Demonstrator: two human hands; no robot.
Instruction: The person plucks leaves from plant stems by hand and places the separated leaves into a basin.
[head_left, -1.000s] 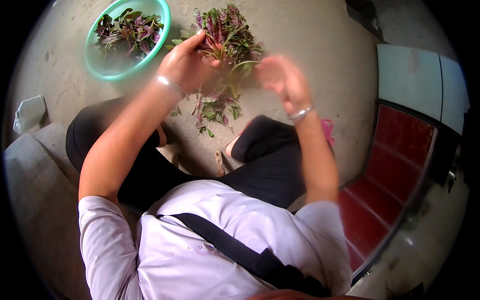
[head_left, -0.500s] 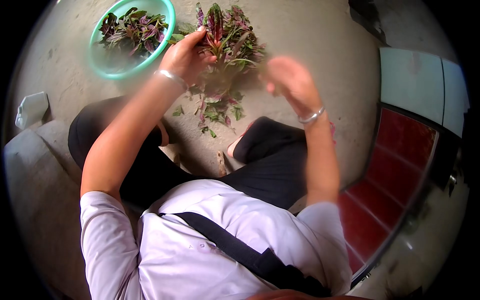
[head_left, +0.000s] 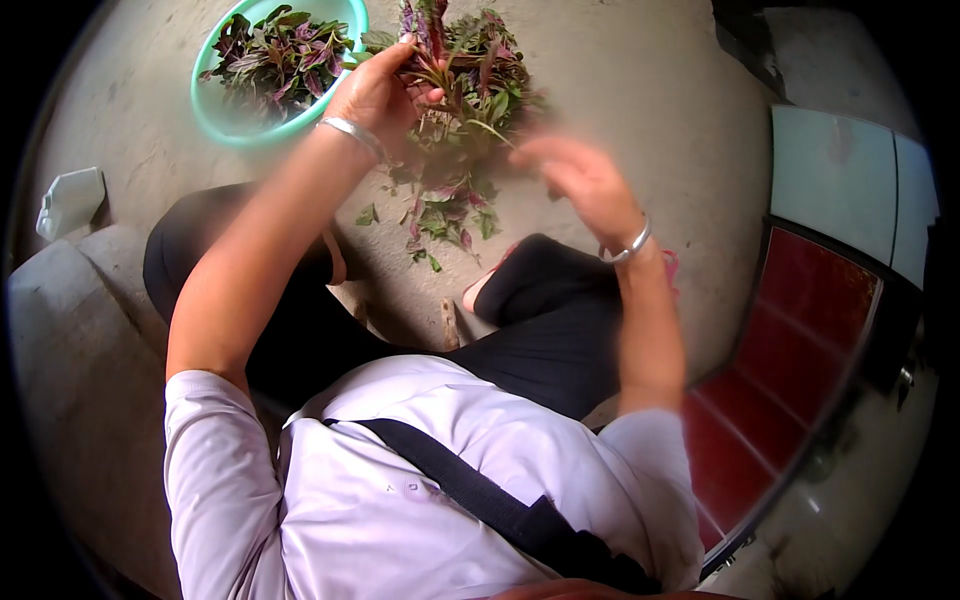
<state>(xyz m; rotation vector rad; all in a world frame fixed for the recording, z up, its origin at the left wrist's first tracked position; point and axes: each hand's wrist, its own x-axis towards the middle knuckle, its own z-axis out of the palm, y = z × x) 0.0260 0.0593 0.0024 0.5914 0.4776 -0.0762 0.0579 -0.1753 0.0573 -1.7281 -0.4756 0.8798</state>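
While some leaves (head_left: 285, 58) sit in the basin (head_left: 250, 139), more (head_left: 505, 68) lie on the floor (head_left: 640, 80), left to do.
My left hand (head_left: 376, 95) pinches a leafy bunch (head_left: 432, 38) near the basin; my right hand (head_left: 595, 192) blurs, grip unclear.

Both forearms (head_left: 280, 215) are extending forward; the left hand (head_left: 385, 90) is pinching, and the right hand (head_left: 585, 185) is bending inward, its fingertips blurring.

Left hand (head_left: 375, 95) gripping leafy stems (head_left: 432, 68), basin (head_left: 205, 100) beside
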